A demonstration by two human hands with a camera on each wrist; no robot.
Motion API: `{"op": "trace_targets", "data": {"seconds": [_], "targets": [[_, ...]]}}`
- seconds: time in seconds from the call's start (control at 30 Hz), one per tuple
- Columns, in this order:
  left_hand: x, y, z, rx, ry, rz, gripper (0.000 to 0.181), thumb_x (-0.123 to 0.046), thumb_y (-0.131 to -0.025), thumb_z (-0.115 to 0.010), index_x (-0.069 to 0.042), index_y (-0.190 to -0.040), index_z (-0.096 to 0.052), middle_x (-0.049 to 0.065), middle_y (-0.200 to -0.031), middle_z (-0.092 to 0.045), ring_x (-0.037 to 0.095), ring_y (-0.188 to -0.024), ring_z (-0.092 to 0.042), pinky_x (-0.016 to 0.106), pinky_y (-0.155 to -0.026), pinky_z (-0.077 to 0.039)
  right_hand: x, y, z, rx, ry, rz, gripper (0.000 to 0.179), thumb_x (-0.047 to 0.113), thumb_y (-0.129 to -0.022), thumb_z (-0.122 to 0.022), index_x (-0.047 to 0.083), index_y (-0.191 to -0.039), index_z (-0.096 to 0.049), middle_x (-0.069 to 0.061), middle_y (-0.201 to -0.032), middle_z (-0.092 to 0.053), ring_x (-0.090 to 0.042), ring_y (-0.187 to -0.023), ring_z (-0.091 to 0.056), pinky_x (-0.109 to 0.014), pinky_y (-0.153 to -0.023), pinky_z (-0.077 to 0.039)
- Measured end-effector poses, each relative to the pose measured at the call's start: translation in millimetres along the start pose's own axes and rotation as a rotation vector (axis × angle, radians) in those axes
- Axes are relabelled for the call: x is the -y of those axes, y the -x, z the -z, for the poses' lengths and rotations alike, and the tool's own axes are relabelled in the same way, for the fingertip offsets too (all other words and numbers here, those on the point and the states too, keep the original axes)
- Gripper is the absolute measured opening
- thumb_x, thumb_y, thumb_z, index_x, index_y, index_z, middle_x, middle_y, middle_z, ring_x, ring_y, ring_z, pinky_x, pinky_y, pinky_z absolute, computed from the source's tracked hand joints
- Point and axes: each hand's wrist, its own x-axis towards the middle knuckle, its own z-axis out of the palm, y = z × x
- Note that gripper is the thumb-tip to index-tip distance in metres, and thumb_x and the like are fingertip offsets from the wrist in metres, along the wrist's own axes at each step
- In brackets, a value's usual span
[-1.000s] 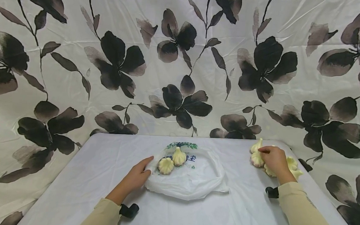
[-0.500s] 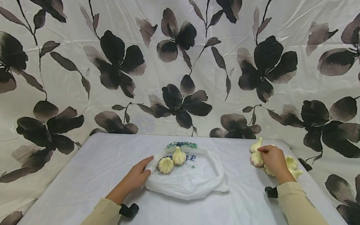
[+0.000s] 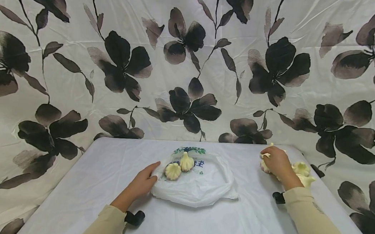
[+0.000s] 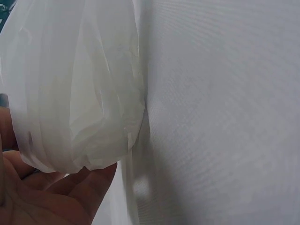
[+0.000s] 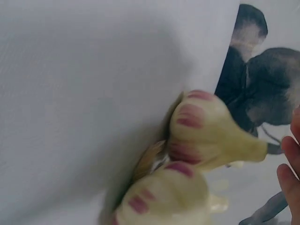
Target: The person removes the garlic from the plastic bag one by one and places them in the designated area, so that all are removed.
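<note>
The left hand (image 3: 141, 182) holds the near-left edge of the plastic bag (image 3: 195, 198), gripping the film between thumb and fingers. The right hand (image 3: 280, 165) is at the far right; its visible fingers are apart, just off the neck of the rear garlic bulb (image 5: 201, 129) in the right wrist view. The thumb is out of that view.

Change: over the last half second, the right hand shifts farther back and slightly left, now covering most of the rear bulbs. The left hand and bag keep their positions. This appears to place the right hand for a grasp at the neck; no bulb is seen lifted.

Outward: a second garlic bulb (image 5: 164, 197) sits beside the rear one. Further bulbs (image 3: 301, 169) lie near the right wrist. Two bulbs (image 3: 173, 171) lie within the bag's outline, on the white-covered table (image 3: 77, 185).
</note>
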Motion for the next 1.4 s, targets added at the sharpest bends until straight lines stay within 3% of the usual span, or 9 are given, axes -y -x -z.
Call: {"op": "trace_targets", "data": {"seconds": [0.37, 0.47, 0.73, 1.17, 1.4], "targets": [[1.7, -1.2, 0.3, 0.007, -0.001, 0.004, 0.058, -0.013, -0.096, -0.040, -0.014, -0.153, -0.031, 0.013, -0.158, -0.030, 0.036, -0.146, -0.027, 0.055, -0.117, -0.027, 27.3, -14.9, -4.8, -0.063, 0.005, 0.114, 0.020, 0.004, -0.086, -0.060, 0.001, -0.101, -0.072, -0.023, -0.111, -0.066, -0.046, -0.103, -0.062, -0.057, -0.088, -0.049], [1.1, -1.0, 0.6, 0.008, -0.001, 0.005, 0.058, -0.013, -0.096, -0.040, -0.014, -0.153, -0.031, 0.013, -0.158, -0.030, 0.036, -0.146, -0.026, 0.055, -0.117, -0.027, 36.1, -18.0, -5.4, -0.071, -0.015, 0.115, 0.020, 0.005, -0.086, -0.061, 0.001, -0.102, -0.072, -0.022, -0.111, -0.066, -0.043, -0.099, -0.063, -0.056, -0.088, -0.049], [-0.9, -1.3, 0.5, 0.007, -0.008, 0.006, 0.058, -0.012, -0.095, -0.040, -0.012, -0.152, -0.031, 0.014, -0.158, -0.031, 0.036, -0.146, -0.027, 0.055, -0.117, -0.026, 57.0, -28.7, -11.4, -0.054, -0.016, 0.136, 0.020, 0.009, -0.089, -0.062, 0.003, -0.106, -0.071, -0.018, -0.114, -0.066, -0.041, -0.110, -0.061, -0.054, -0.092, -0.050], [-2.6, -2.0, -1.1, 0.008, -0.005, 0.011, 0.058, -0.014, -0.095, -0.040, -0.015, -0.153, -0.031, 0.013, -0.158, -0.030, 0.036, -0.146, -0.026, 0.056, -0.117, -0.026, 89.1, -42.9, -22.3, -0.097, -0.078, 0.208, 0.021, 0.009, -0.086, -0.065, 0.004, -0.105, -0.072, -0.015, -0.109, -0.069, -0.034, -0.100, -0.066, -0.048, -0.086, -0.054], [-3.3, -2.0, -0.1, 0.001, -0.005, -0.004, 0.058, -0.014, -0.096, -0.041, -0.015, -0.153, -0.031, 0.013, -0.158, -0.030, 0.036, -0.146, -0.027, 0.056, -0.117, -0.027, 103.4, -49.0, -23.2, -0.062, -0.123, 0.181, 0.023, 0.011, -0.087, -0.065, 0.007, -0.108, -0.072, -0.013, -0.111, -0.069, -0.032, -0.099, -0.066, -0.047, -0.083, -0.054]]}}
